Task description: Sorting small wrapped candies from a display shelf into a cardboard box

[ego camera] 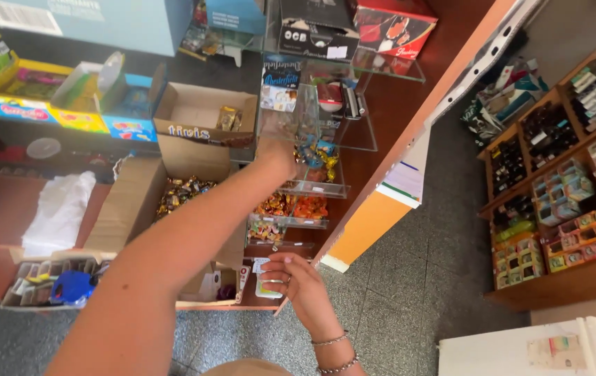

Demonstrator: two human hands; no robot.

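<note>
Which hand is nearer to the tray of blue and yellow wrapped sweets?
Left. The left hand reaches beside that tray; the right hand is well below it, holding a small white packet.

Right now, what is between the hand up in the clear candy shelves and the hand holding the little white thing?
In the head view, between the left hand and the right hand sit clear trays of orange-wrapped sweets.

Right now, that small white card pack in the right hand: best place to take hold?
Take the small white pack by its long side edges, coming from above and the left: it looks flat and thin, and the right hand already covers its right end.
</note>
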